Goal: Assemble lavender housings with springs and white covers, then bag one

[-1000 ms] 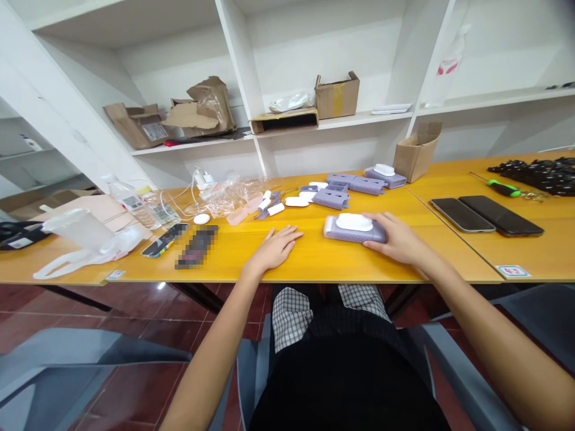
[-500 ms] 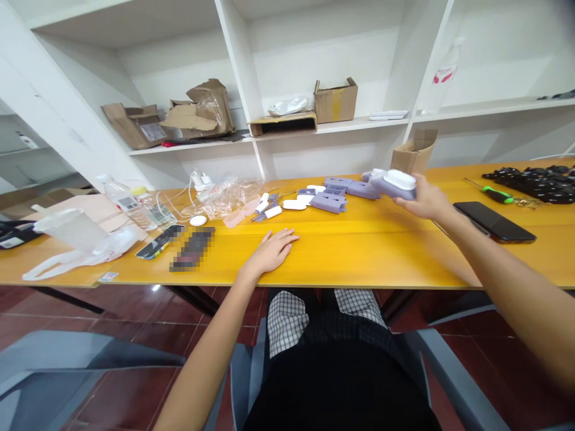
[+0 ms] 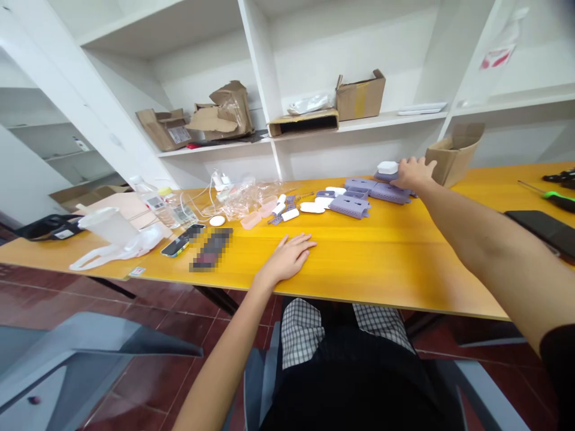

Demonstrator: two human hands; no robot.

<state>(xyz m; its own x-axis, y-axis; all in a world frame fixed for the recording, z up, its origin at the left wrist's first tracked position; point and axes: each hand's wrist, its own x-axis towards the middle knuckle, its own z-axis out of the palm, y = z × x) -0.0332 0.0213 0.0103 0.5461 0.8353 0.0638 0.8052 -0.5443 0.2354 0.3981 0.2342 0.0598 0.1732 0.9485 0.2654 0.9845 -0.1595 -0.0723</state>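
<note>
My left hand [image 3: 291,258] rests palm down on the table near its front edge, fingers stretched out, holding nothing. My right hand [image 3: 415,173] reaches to the back of the table with its fingers apart. Just left of it is a lavender plastic casing with a white piece [image 3: 387,167] on top; the hand partly covers the casing. Perforated lavender casings [image 3: 350,206] lie in a group in front and to the left. White oval pieces [image 3: 312,208], small white caps [image 3: 290,215] and pink translucent shells [image 3: 251,220] lie further left.
An open cardboard box [image 3: 453,152] stands behind my right hand. At right are a black phone [image 3: 543,230] and a green-handled screwdriver [image 3: 559,199]. To the left are another phone [image 3: 182,240], a plastic cup [image 3: 110,226], bottles [image 3: 155,203] and crumpled clear plastic [image 3: 251,194].
My right hand has moved back toward the cardboard box and let go of the lavender casing with the white top. My left hand stays on the table. The view has shifted left.
</note>
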